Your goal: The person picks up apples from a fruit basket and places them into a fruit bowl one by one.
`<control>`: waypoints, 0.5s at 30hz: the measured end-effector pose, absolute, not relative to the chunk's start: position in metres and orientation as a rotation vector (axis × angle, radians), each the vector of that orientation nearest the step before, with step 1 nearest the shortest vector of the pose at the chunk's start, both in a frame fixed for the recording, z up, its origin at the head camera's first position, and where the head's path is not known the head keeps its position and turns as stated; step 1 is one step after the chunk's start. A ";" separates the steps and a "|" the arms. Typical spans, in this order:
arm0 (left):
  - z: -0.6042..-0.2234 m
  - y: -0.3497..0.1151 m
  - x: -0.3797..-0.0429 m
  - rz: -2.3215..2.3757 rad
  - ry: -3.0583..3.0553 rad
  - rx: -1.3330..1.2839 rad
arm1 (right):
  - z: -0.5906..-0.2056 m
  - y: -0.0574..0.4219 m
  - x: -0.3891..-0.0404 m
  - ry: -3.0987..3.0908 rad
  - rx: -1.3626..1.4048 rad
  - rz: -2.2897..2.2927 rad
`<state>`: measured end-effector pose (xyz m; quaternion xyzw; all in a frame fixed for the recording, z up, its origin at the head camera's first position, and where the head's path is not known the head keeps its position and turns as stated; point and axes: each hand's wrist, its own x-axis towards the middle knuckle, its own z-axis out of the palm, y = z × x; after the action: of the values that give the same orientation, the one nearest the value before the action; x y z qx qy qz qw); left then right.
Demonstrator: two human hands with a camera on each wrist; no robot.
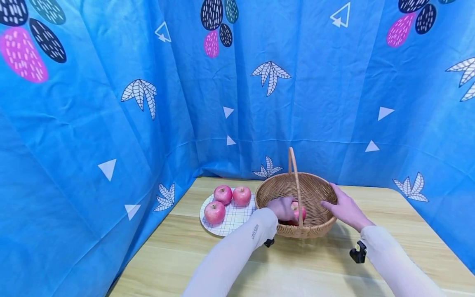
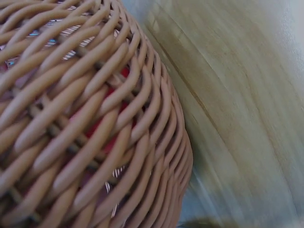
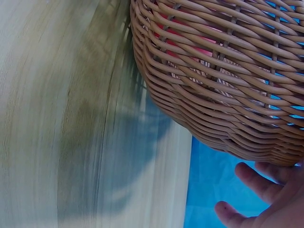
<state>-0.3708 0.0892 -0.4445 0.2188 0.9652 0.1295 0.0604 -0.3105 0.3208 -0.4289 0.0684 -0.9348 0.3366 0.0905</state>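
A woven wicker basket (image 1: 315, 181) with a tall arched handle stands in front of me on the wooden table. My left hand (image 1: 283, 207) reaches down inside it and holds a red apple (image 1: 297, 211), partly hidden behind the handle. Through the weave in the left wrist view, red apple skin (image 2: 107, 123) shows, while the hand itself is hidden by the basket wall. My right hand (image 1: 346, 209) grips the basket's right rim, thumb toward the inside. In the right wrist view, fingers (image 3: 259, 183) of that hand lie by the wicker edge.
Left of the basket, a round white plate (image 1: 234, 220) with a grid pattern carries three apples (image 1: 214, 212). The basket's left side overlaps the plate's edge in the head view. Blue patterned curtain (image 1: 319, 103) surrounds the table (image 1: 167, 255) behind and at both sides.
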 end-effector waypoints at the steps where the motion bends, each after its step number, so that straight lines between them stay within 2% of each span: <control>1: -0.445 0.089 -0.371 0.400 2.922 0.657 | -0.429 0.321 -0.310 -2.778 0.204 1.001; 15: -0.447 0.087 -0.369 0.404 2.956 0.704 | -0.430 0.321 -0.312 -2.778 0.202 0.984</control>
<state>-0.3694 0.0874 -0.4473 0.2295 0.9636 0.1318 0.0382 -0.3119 0.3210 -0.4301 0.0681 -0.9363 0.3317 0.0934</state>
